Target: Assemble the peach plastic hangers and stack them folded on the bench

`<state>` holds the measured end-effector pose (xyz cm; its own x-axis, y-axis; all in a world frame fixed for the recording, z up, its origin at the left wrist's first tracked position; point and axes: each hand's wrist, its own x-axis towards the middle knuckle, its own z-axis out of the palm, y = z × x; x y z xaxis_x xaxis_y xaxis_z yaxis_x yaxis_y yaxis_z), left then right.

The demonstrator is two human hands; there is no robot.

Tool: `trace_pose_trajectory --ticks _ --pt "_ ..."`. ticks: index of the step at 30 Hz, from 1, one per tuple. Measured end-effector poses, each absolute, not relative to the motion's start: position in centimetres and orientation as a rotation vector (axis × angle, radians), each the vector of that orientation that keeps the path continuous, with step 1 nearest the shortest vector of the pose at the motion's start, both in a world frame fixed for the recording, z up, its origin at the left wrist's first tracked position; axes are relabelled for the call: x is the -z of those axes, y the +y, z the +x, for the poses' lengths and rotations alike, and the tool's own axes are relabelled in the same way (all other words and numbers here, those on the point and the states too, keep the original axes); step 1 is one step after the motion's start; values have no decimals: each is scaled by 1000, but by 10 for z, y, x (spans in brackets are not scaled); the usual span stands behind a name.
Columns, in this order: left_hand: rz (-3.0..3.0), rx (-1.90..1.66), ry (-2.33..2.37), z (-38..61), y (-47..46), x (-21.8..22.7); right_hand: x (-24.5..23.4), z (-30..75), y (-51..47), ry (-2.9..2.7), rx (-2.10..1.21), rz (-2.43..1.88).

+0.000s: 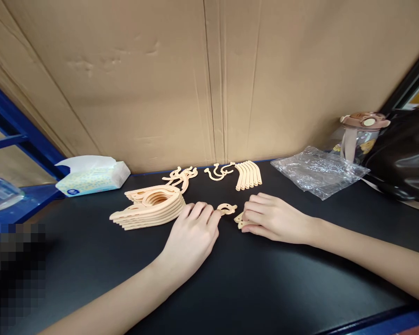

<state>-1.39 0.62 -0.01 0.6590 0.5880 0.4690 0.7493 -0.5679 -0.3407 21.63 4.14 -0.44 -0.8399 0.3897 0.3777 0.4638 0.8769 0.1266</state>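
My left hand (193, 232) rests palm down on the black tabletop, fingers curled, its fingertips pinching a small cream plastic ring piece (226, 208). My right hand (274, 217) lies beside it with fingers folded over another small cream plastic piece (239, 219). Just left of my left hand sits a stack of cream hanger bodies (150, 207). Behind the hands lie loose cream hooks (219, 171), more hook pieces (182, 177) and a row of curved cream bars (248, 175).
A tissue pack (92, 176) lies at the back left by a blue frame (17, 135). A crumpled clear plastic bag (317, 171), a pink-lidded bottle (359, 135) and a black bag (405, 158) stand at the back right. A cardboard wall (209, 79) closes the back.
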Motion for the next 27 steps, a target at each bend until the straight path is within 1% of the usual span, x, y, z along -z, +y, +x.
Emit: trace_pose_trajectory --ticks 3,7,12,19,27 --pt "-2325 401 -1021 -14 6 0 7 215 39 -2669 486 -641" --pt "-2297 402 -1044 -14 8 3 3 214 32 -2615 721 -525" --pt "-2235 397 -1082 -16 6 2 -5 212 25 -2551 863 -450" --pt "-2245 464 -1124 -14 2 -5 -2 210 22 -2542 848 -493" --pt "-2355 572 -1224 -16 5 0 -3 211 20 -2537 788 -521"
